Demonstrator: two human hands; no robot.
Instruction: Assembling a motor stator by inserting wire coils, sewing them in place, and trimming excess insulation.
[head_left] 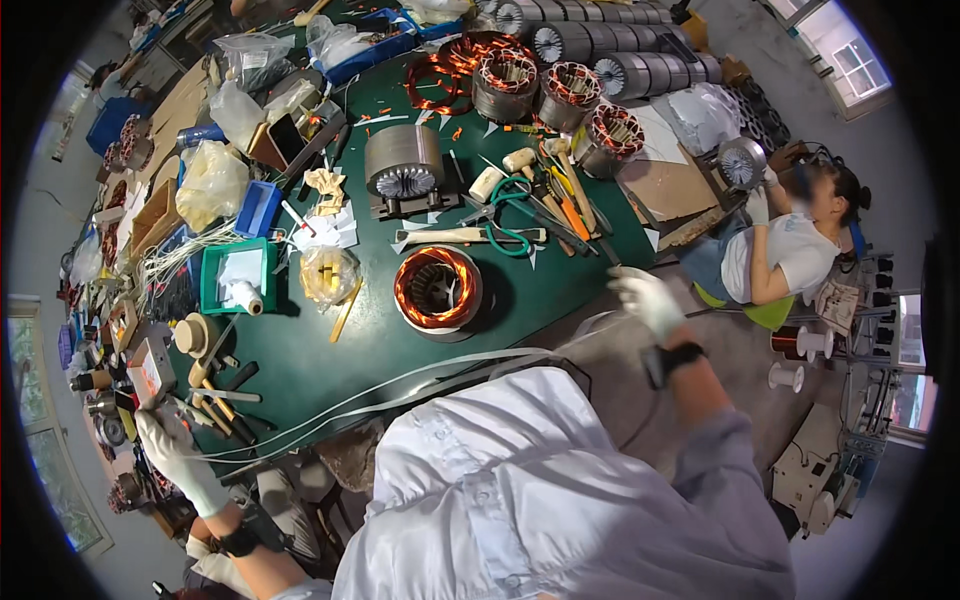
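Observation:
A long, thin white strip (430,378), like tape or sleeving, stretches in loose doubled lengths across the table's near edge and in front of my shirt. My left hand (178,458), in a white glove, grips it at the table's left corner, beside hammers and small tools. At the other end, my white-gloved right hand (648,298) is raised off the table's right edge, its fingers curled about the strip. Between them stands a stator (438,290) with orange-red copper windings, touched by neither hand. Behind it sits a bare steel stator core (404,165) on a stand.
Scissors (510,215), mallets (487,184) and pliers lie on the green table (330,400). Several wound stators (504,85) stand at the back. A green bin (238,278) and a clear tape-like roll (329,274) are at left. Another person (790,235) sits at right.

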